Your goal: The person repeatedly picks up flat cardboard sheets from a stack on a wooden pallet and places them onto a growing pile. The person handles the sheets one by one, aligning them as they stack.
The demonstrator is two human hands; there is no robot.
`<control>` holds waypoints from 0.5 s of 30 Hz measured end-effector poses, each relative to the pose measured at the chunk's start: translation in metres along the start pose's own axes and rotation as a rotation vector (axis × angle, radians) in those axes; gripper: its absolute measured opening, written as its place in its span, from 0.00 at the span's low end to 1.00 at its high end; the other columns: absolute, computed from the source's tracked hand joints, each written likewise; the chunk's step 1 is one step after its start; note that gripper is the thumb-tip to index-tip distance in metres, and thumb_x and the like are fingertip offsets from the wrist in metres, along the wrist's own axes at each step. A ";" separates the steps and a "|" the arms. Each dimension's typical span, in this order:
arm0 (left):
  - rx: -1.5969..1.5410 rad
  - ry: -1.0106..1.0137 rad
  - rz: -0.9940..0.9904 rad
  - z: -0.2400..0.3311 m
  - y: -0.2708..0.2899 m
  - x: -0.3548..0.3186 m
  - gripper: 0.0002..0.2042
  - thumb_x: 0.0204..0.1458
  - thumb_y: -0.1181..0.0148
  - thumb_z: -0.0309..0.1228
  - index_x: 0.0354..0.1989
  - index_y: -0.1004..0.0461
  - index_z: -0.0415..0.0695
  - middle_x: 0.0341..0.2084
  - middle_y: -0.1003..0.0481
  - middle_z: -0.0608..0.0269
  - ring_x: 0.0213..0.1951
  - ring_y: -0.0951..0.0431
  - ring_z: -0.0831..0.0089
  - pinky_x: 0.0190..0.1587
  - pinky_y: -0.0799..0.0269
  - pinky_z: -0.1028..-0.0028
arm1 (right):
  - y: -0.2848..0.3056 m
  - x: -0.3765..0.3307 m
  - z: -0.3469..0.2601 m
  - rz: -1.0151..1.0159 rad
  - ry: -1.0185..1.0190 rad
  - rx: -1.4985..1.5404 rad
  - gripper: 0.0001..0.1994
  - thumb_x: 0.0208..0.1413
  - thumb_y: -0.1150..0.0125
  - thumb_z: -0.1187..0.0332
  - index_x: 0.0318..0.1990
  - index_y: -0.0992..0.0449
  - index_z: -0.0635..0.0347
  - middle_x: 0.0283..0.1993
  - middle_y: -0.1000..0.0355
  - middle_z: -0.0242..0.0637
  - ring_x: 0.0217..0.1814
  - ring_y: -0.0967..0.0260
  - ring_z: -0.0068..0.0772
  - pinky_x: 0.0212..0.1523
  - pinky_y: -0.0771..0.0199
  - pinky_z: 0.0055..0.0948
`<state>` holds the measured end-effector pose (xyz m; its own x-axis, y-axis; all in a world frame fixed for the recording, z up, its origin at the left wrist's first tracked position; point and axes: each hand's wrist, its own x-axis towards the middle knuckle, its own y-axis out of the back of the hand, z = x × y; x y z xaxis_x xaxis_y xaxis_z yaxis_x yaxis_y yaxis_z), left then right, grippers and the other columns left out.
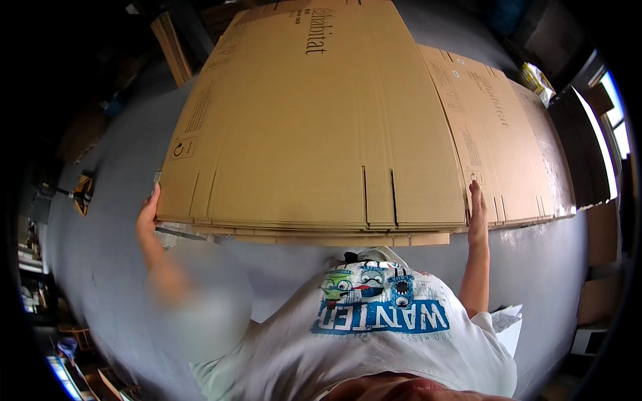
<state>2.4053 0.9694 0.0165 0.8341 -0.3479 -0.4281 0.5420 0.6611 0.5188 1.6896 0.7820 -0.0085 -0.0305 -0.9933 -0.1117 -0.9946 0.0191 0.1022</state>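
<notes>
A large flattened brown cardboard box [307, 120] lies on top of a stack of similar sheets in front of me. My left hand [148, 215] grips its near-left corner, fingers curled around the edge. My right hand [476, 217] holds its near-right edge, fingers stretched flat along the side, touching the neighbouring sheets. My white printed shirt fills the lower part of the view, and both forearms reach up to the stack.
A second pile of flattened boxes [515, 127] lies overlapped to the right. The grey floor [107, 220] surrounds the stack. Dark panels [588, 147] and a window are at the right, cartons [602, 267] at the lower right, and loose cardboard [172, 47] at the back left.
</notes>
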 end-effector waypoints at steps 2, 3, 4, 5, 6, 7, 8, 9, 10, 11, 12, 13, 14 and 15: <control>-0.255 0.006 -0.331 -0.017 0.010 0.011 0.28 0.48 0.45 0.56 0.48 0.29 0.45 0.40 0.26 0.64 0.43 0.27 0.72 0.42 0.31 0.70 | 0.014 0.016 0.023 -0.028 -0.144 0.173 0.37 0.57 0.63 0.39 0.61 0.43 0.63 0.62 0.42 0.42 0.63 0.45 0.37 0.60 0.43 0.29; -0.378 0.014 -0.496 -0.021 0.013 0.018 0.26 0.49 0.45 0.55 0.48 0.29 0.46 0.40 0.26 0.66 0.43 0.27 0.74 0.42 0.31 0.72 | 0.021 0.025 0.037 -0.041 -0.216 0.264 0.38 0.56 0.64 0.37 0.61 0.43 0.63 0.62 0.42 0.41 0.63 0.44 0.36 0.59 0.43 0.28; -0.406 -0.001 -0.505 -0.022 0.014 0.021 0.25 0.49 0.45 0.54 0.47 0.29 0.46 0.40 0.26 0.67 0.43 0.27 0.74 0.42 0.31 0.72 | 0.027 0.030 0.054 -0.052 -0.290 0.357 0.40 0.55 0.66 0.35 0.61 0.42 0.63 0.62 0.41 0.40 0.62 0.43 0.36 0.59 0.42 0.27; -0.442 -0.015 -0.513 -0.026 0.009 0.022 0.24 0.50 0.45 0.53 0.47 0.28 0.46 0.40 0.26 0.68 0.43 0.27 0.75 0.42 0.31 0.73 | 0.024 0.040 0.060 -0.014 -0.407 0.313 0.40 0.54 0.65 0.34 0.60 0.40 0.62 0.57 0.36 0.38 0.58 0.39 0.33 0.55 0.37 0.29; -0.479 -0.029 -0.521 -0.029 0.004 0.023 0.23 0.51 0.46 0.52 0.46 0.28 0.46 0.39 0.25 0.69 0.43 0.27 0.75 0.42 0.31 0.73 | 0.031 0.035 0.067 -0.038 -0.381 0.386 0.39 0.54 0.65 0.34 0.59 0.39 0.62 0.56 0.35 0.37 0.57 0.38 0.33 0.55 0.37 0.29; -0.476 -0.020 -0.522 -0.032 0.006 0.022 0.23 0.51 0.46 0.51 0.47 0.28 0.46 0.40 0.26 0.69 0.43 0.27 0.75 0.43 0.31 0.73 | 0.023 0.033 0.055 -0.085 -0.355 0.459 0.39 0.54 0.65 0.34 0.58 0.38 0.61 0.55 0.34 0.37 0.56 0.37 0.32 0.54 0.36 0.29; -0.466 -0.010 -0.528 -0.032 0.009 0.021 0.22 0.52 0.46 0.50 0.47 0.29 0.45 0.40 0.26 0.69 0.43 0.27 0.75 0.43 0.31 0.73 | 0.013 0.027 0.047 -0.123 -0.332 0.537 0.39 0.54 0.65 0.34 0.58 0.37 0.60 0.53 0.33 0.36 0.55 0.36 0.32 0.53 0.35 0.29; -0.454 -0.001 -0.535 -0.033 0.012 0.019 0.22 0.52 0.46 0.49 0.48 0.29 0.45 0.41 0.26 0.68 0.44 0.27 0.75 0.44 0.31 0.73 | 0.005 0.023 0.050 -0.164 -0.301 0.603 0.34 0.57 0.63 0.39 0.57 0.37 0.60 0.54 0.33 0.36 0.55 0.37 0.33 0.54 0.35 0.30; -0.457 -0.030 -0.556 -0.027 0.007 0.012 0.22 0.52 0.46 0.48 0.48 0.29 0.45 0.42 0.26 0.68 0.44 0.27 0.75 0.44 0.31 0.73 | 0.005 0.024 0.060 -0.096 -0.273 0.587 0.34 0.57 0.62 0.38 0.57 0.37 0.60 0.54 0.34 0.35 0.56 0.38 0.32 0.54 0.36 0.30; -0.454 -0.057 -0.587 -0.021 -0.002 0.001 0.22 0.53 0.46 0.48 0.48 0.29 0.44 0.42 0.26 0.68 0.44 0.27 0.74 0.44 0.31 0.74 | 0.004 0.023 0.079 -0.017 -0.247 0.570 0.34 0.56 0.62 0.38 0.57 0.37 0.59 0.55 0.35 0.34 0.57 0.39 0.31 0.54 0.36 0.30; -0.449 -0.075 -0.606 -0.020 -0.002 -0.006 0.22 0.53 0.46 0.47 0.49 0.30 0.44 0.43 0.26 0.67 0.44 0.27 0.74 0.45 0.31 0.74 | 0.004 0.020 0.100 0.053 -0.234 0.550 0.34 0.56 0.61 0.38 0.57 0.37 0.59 0.55 0.35 0.33 0.57 0.40 0.31 0.54 0.37 0.29; -0.455 -0.078 -0.621 -0.027 0.000 -0.006 0.22 0.54 0.46 0.46 0.50 0.31 0.44 0.44 0.27 0.67 0.46 0.28 0.74 0.45 0.31 0.74 | 0.002 0.023 0.098 0.027 -0.205 0.498 0.34 0.56 0.61 0.39 0.58 0.38 0.60 0.57 0.37 0.34 0.59 0.41 0.34 0.57 0.40 0.31; -0.464 -0.091 -0.588 -0.032 0.002 -0.006 0.22 0.54 0.47 0.46 0.51 0.32 0.44 0.44 0.27 0.66 0.46 0.28 0.74 0.45 0.31 0.73 | 0.001 0.019 0.096 0.055 -0.221 0.557 0.34 0.56 0.61 0.39 0.58 0.38 0.60 0.57 0.37 0.34 0.59 0.41 0.34 0.58 0.42 0.31; -0.472 -0.104 -0.554 -0.034 0.003 -0.004 0.22 0.54 0.47 0.46 0.52 0.32 0.44 0.44 0.28 0.66 0.46 0.28 0.73 0.45 0.31 0.73 | 0.003 0.014 0.095 0.083 -0.237 0.616 0.34 0.57 0.61 0.39 0.58 0.38 0.60 0.57 0.37 0.34 0.59 0.41 0.35 0.59 0.43 0.31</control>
<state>2.4002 0.9950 -0.0059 0.4688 -0.7599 -0.4503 0.8047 0.5777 -0.1371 1.6773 0.7795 -0.1034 -0.0608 -0.9350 -0.3495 -0.8609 0.2263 -0.4557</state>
